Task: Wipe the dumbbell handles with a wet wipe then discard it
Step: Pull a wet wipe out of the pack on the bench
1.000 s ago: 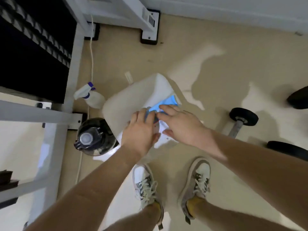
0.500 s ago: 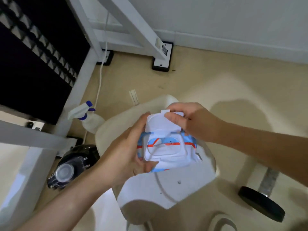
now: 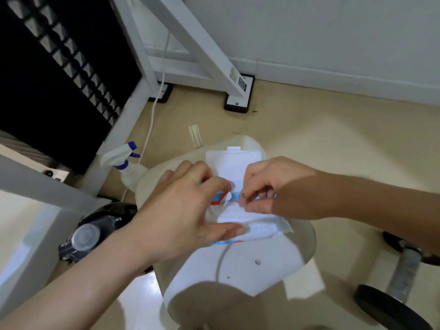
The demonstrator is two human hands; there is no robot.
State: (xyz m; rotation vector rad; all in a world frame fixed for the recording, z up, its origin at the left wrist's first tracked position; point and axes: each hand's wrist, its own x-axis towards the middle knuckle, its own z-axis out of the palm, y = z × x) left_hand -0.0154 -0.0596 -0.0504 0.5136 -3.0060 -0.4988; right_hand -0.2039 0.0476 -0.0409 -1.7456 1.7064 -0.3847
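Note:
A white and blue pack of wet wipes (image 3: 259,231) lies on a white stool (image 3: 250,265), its flip lid (image 3: 232,163) standing open. My left hand (image 3: 188,210) grips the pack's left side, thumb along its near edge. My right hand (image 3: 271,189) pinches at the pack's opening, fingertips curled on a white wipe; the wipe itself is mostly hidden. A dumbbell (image 3: 402,275) with black plates and a grey handle lies on the floor at the right, away from both hands.
A spray bottle (image 3: 123,163) with a blue trigger stands on the floor left of the stool. A dark water jug (image 3: 92,232) sits below it. White frame legs (image 3: 235,91), a white cable (image 3: 152,115) and a black panel fill the back left.
The pack's lid has swung fully open. My right hand let go of the lid and dropped to the opening. The camera moved closer over the stool.

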